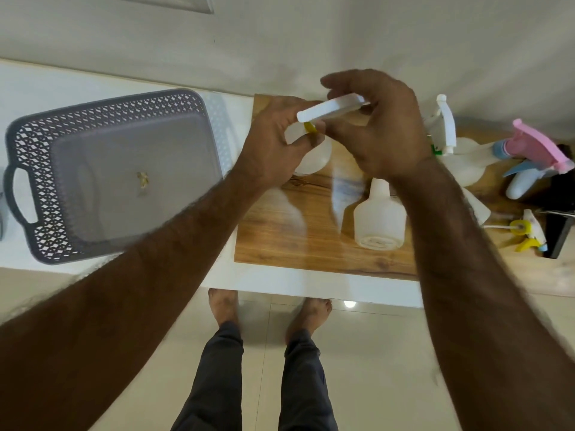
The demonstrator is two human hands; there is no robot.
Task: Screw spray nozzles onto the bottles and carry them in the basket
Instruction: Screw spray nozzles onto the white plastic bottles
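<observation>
bottle point(312, 157) neck gripped by left hand point(273, 144) fingers | nozzle point(329, 111) pinched by right hand point(385, 129) fingers | risk: nozzle jammed crooked if turned while tilted

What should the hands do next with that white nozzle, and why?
Probably twist the yellow collar tight: the left hand grips the bottle at its neck, the right hand holds the spray nozzle on top, the basket holds no bottles.
</observation>
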